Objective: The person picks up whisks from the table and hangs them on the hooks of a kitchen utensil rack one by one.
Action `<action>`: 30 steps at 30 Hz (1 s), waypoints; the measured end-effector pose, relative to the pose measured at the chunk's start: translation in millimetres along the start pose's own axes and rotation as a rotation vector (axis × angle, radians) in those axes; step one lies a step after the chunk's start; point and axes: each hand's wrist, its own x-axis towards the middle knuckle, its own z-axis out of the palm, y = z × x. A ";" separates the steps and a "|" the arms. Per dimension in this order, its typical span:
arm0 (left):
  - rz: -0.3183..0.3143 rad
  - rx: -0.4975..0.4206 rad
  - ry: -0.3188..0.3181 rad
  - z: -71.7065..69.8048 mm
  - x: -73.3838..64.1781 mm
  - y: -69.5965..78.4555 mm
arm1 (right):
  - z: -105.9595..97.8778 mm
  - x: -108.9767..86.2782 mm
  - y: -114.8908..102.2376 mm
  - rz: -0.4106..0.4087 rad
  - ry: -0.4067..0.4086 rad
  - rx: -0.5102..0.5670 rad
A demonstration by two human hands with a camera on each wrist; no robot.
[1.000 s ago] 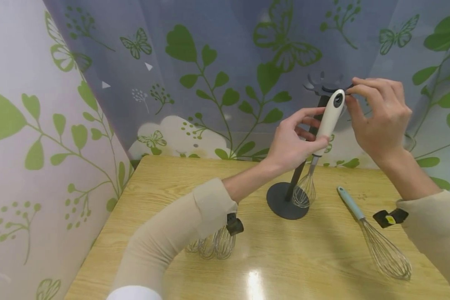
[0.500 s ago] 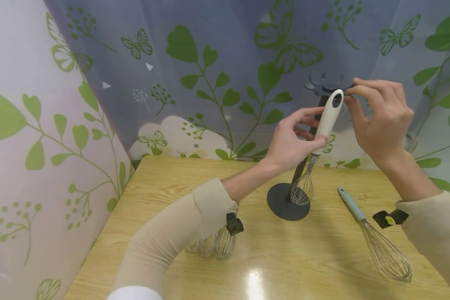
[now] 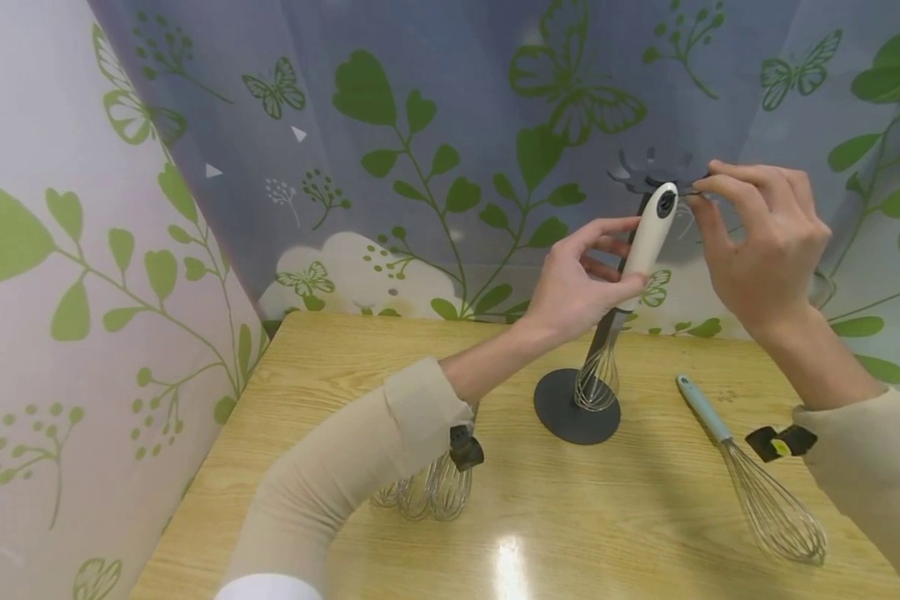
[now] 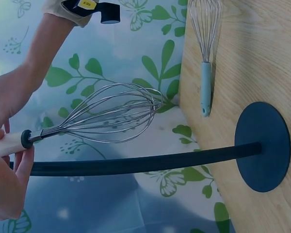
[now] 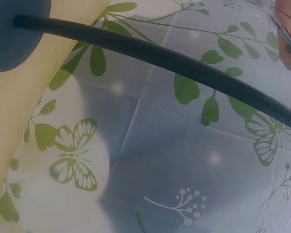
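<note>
A whisk [image 3: 651, 237] with a cream handle hangs wires-down in my left hand [image 3: 581, 271], gripped between thumb and fingers. Its handle top, with a dark-lined hole, overlaps the hook ring of a black utensil stand [image 3: 579, 421] in the head view. At that ring, my right hand [image 3: 768, 233] pinches the tip of one hook between thumb and fingers. From the left wrist, the whisk's wire loops [image 4: 111, 114] show beside the stand's pole [image 4: 136, 165], apart from it. The right wrist view catches mostly the pole [image 5: 160, 56], with part of the left hand at upper right.
On the wooden table [image 3: 525, 492], a whisk with a light blue handle [image 3: 703, 408] lies to the right of the stand. Several wire whisk heads [image 3: 427, 492] show beneath the left forearm, their handles hidden. A patterned curtain [image 3: 450, 100] closes off the back.
My left hand has brought the cream-handled whisk slightly left, its wires now overlapping the pole's lower end in the head view. The right hand has stayed at the hook, shifting very little.
</note>
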 end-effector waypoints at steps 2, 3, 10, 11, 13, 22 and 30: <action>-0.004 0.002 0.000 -0.7 -0.4 -0.5 | -0.2 0.0 -1.9 0.000 0.003 -0.001; -0.006 0.002 0.001 -0.9 -0.6 -0.6 | -0.4 0.0 -2.7 0.001 0.005 -0.001; -0.006 0.003 -0.002 -1.8 -1.4 -1.4 | -1.1 -0.7 -6.2 0.013 0.015 -0.001; -0.007 0.004 -0.001 -1.9 -1.5 -1.7 | -1.3 -0.8 -6.5 0.016 0.017 -0.002; -0.003 0.000 0.005 -1.7 -1.7 -2.5 | -1.5 -1.3 -7.1 0.019 0.018 -0.002; 0.038 -0.036 0.006 0.7 -3.2 -6.8 | -2.7 -4.5 -7.4 0.027 0.028 -0.014; 0.033 -0.023 0.004 1.7 -3.8 -6.6 | -2.5 -6.6 -6.9 0.032 0.036 -0.021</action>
